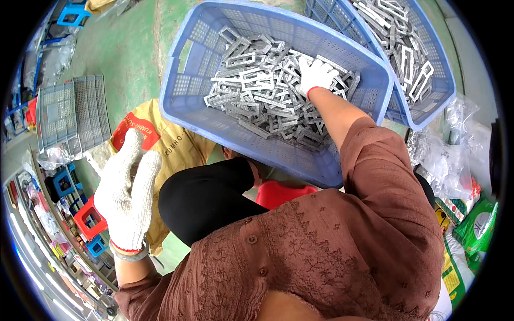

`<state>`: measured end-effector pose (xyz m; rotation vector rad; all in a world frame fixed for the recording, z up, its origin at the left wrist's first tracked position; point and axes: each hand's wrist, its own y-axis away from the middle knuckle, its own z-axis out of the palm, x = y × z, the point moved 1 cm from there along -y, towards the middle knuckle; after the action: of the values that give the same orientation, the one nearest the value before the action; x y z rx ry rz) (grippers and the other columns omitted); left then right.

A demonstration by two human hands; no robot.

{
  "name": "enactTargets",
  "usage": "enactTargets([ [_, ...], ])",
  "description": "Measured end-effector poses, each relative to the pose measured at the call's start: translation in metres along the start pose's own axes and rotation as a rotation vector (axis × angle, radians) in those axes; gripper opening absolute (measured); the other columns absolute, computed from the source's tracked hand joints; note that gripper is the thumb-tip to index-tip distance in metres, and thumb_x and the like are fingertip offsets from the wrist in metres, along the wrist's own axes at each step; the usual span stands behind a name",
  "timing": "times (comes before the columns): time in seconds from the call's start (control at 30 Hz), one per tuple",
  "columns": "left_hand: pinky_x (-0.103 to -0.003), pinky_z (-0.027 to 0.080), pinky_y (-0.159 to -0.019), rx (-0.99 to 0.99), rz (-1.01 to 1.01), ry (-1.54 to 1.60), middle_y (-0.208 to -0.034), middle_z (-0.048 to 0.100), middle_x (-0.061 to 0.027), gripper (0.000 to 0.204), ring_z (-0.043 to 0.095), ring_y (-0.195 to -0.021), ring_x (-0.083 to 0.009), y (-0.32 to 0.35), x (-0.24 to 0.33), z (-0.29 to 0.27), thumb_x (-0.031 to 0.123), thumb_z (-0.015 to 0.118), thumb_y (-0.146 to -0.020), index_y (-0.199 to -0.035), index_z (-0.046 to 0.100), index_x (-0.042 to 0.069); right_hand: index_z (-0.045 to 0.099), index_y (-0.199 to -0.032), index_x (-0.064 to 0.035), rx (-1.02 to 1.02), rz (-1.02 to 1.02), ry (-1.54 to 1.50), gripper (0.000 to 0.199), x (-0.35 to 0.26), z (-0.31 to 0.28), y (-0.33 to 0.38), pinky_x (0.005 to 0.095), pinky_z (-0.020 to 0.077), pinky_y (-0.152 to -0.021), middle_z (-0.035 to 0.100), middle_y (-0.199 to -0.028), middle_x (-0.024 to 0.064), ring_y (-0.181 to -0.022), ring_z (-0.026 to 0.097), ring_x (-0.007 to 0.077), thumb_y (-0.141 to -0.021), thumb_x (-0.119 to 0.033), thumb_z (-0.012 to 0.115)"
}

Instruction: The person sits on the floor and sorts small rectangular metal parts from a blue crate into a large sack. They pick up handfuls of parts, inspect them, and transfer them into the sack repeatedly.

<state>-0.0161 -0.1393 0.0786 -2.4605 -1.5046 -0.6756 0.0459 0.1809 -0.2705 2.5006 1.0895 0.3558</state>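
A blue plastic basket stands in front of me, with a heap of small grey metal rectangular frames in it. My right hand, in a white knit glove, reaches in and rests on the heap at the right, its fingers spread. No frame is visibly gripped there; the undersides of the fingers are hidden. On the left, my left hand, in the same kind of glove, is raised in the air away from the basket. Its fingers are stretched out and nothing is in it.
A second blue basket of metal frames adjoins the first at the far right. A yellow sack lies below my left side, near grey mesh crates. A red stool shows under me. Clear plastic bags and green packages lie right.
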Motion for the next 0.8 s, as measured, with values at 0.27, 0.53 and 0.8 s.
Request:
enactTargets([
  [0.27, -0.029, 0.050, -0.097, -0.001, -0.031, -0.037, -0.127, 0.065, -0.0147, 0.040, 0.063, -0.110, -0.0171, 0.004, -0.011, -0.008, 0.005, 0.071, -0.091, -0.129, 0.061, -0.005, 0.059, -0.124, -0.0169, 0.059, 0.000, -0.057, 0.036, 0.002, 0.006, -0.008, 0.0661, 0.0315, -0.100, 0.056, -0.125, 0.0204, -0.122, 0.051, 0.0397, -0.089, -0.023, 0.053],
  [0.53, -0.031, 0.049, -0.098, 0.028, 0.081, -0.059, -0.126, 0.066, -0.0154, 0.039, 0.064, -0.109, -0.0174, 0.009, -0.021, -0.006, 0.005, 0.071, -0.091, -0.127, 0.063, -0.005, 0.062, -0.119, -0.0160, 0.074, -0.059, -0.230, 0.037, 0.010, -0.004, 0.001, 0.0526, 0.0468, -0.093, 0.062, -0.119, 0.0203, -0.110, 0.061, 0.0387, -0.084, -0.026, 0.057],
  [0.8, -0.044, 0.022, -0.121, 0.093, 0.251, -0.115, -0.122, 0.069, -0.0152, 0.034, 0.067, -0.108, -0.0174, 0.041, -0.028, -0.023, 0.003, 0.073, -0.086, -0.119, 0.067, -0.006, 0.060, -0.101, -0.0029, 0.002, -0.275, -1.286, 0.024, 0.023, -0.068, 0.026, 0.0331, 0.0524, -0.073, 0.066, -0.091, 0.0105, -0.082, 0.064, 0.0220, -0.077, -0.006, 0.062],
])
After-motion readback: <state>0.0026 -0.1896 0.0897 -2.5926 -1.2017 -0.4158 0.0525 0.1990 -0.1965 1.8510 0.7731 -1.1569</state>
